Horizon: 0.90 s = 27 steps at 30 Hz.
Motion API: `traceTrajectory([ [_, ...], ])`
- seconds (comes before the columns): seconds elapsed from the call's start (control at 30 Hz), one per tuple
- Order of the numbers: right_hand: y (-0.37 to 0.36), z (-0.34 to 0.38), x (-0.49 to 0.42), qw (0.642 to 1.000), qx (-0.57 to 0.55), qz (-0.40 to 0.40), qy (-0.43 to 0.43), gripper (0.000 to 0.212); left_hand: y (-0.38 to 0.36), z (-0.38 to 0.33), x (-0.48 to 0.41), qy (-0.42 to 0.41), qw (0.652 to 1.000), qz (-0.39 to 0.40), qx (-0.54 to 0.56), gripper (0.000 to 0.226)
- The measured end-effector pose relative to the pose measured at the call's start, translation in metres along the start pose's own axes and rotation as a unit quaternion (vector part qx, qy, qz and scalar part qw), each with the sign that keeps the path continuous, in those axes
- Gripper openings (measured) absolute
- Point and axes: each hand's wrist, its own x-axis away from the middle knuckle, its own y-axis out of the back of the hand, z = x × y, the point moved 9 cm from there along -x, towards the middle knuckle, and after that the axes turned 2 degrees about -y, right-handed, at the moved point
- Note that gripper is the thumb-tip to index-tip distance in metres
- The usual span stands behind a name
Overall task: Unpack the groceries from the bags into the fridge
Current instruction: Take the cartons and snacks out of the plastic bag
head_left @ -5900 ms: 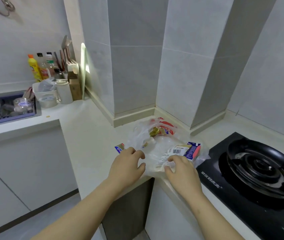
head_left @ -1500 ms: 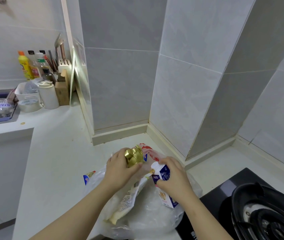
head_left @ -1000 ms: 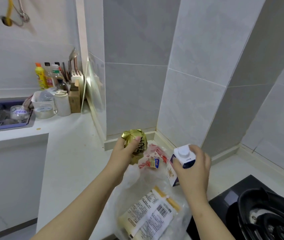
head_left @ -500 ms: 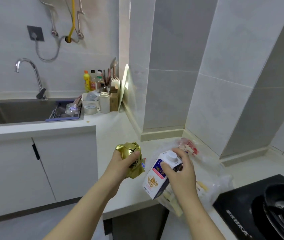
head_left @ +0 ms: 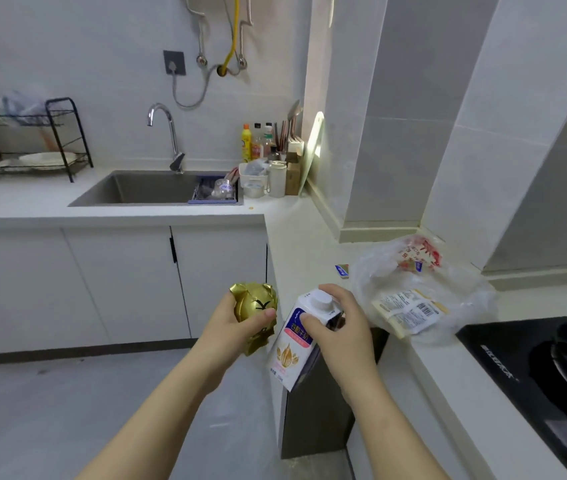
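Observation:
My left hand point(head_left: 237, 329) grips a gold foil packet point(head_left: 253, 308) in the air, off the counter's edge. Beside it my right hand point(head_left: 342, 332) holds a white and blue milk carton point(head_left: 294, 348) with a white cap, tilted. To the right, a clear plastic grocery bag point(head_left: 417, 289) lies on the white counter point(head_left: 304, 237). Inside the bag sit a flat labelled pack point(head_left: 408, 311) and a red-printed packet point(head_left: 418, 254). No fridge shows in this view.
A small blue packet point(head_left: 342, 270) lies on the counter left of the bag. A black gas stove point(head_left: 545, 372) fills the right. The sink point(head_left: 157, 188) with tap, bottles point(head_left: 256, 143) and containers sit at the back, a dish rack point(head_left: 22, 136) far left. Grey floor lies below left.
I took the gold packet and the milk carton out of the bag. My view has swung left, and both hands have moved off the counter with the items.

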Motion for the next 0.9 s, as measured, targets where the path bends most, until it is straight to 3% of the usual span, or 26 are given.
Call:
traceTrajectory([
  [0.43,-0.038,0.030,0.182,0.986,0.022,0.160,0.039,0.042,0.044,0.037,0.220,-0.012,0.991,-0.131,0.040,0.050],
  [0.9,-0.205,0.118,0.350,0.932,0.010,0.342,0.118,0.035,0.214,0.007,0.429,-0.109,0.947,-0.301,0.020,0.042],
])
